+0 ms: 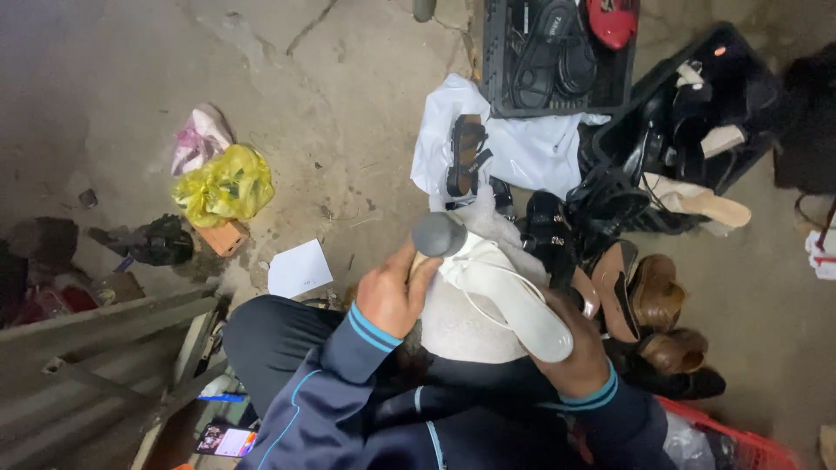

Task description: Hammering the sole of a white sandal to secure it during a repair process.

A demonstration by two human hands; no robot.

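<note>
Your left hand (392,296) has its grip pinching the grey block heel (438,233) of a white strappy high-heeled sandal (509,296), held over your lap at centre. Your right hand (579,352) clamps its toe end from beneath. Brown leather shoes (653,296) lie at 3 o'clock, a yellow plastic bag (225,184) at 10 o'clock on the concrete floor (348,104).
</note>
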